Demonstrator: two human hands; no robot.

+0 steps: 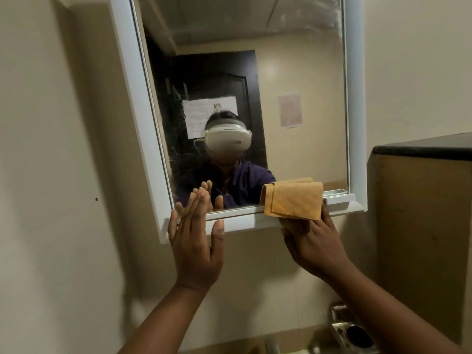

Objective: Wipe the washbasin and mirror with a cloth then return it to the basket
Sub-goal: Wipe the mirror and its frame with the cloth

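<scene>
A white-framed mirror (pixel 293 72) hangs on the beige wall in front of me. My right hand (pixel 313 242) holds a folded orange cloth (pixel 293 199) against the mirror's bottom right, over the lower frame ledge. My left hand (pixel 195 236) is raised with straight fingers, its fingertips touching the glass at the bottom left corner. The glass carries smears on its left side and top right. The washbasin and the basket are out of view.
A dark-topped partition (pixel 421 149) stands at the right. A chrome holder (pixel 350 330) is fixed low on the wall at the bottom right. The mirror reflects a person wearing a headset, a dark door and papers stuck on it.
</scene>
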